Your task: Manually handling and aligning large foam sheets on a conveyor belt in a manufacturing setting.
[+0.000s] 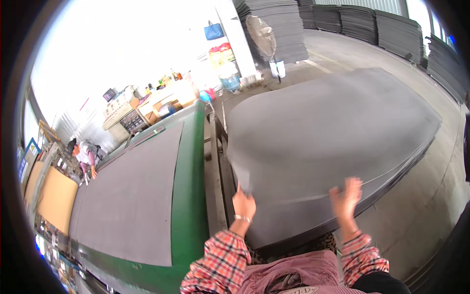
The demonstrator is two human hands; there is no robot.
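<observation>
A large dark grey sheet (338, 127) lies on top of a stack of similar sheets in front of me, its surface smeared by motion and slightly bulged. At the sheet's near left edge, my left hand (243, 205) is closed, with the fingers curled at the edge and one digit pointing up. Over the near right part of the sheet, my right hand (346, 198) is open with its fingers apart; it is somewhat blurred. Both forearms wear red checked sleeves, and a band circles my left wrist.
A green machine table (191, 196) at my left carries another grey sheet (132, 191). At its far left end a person (87, 158) leans over the sheet. A standing fan (262, 36), a white bucket (277, 68) and tall sheet stacks (399, 33) stand behind.
</observation>
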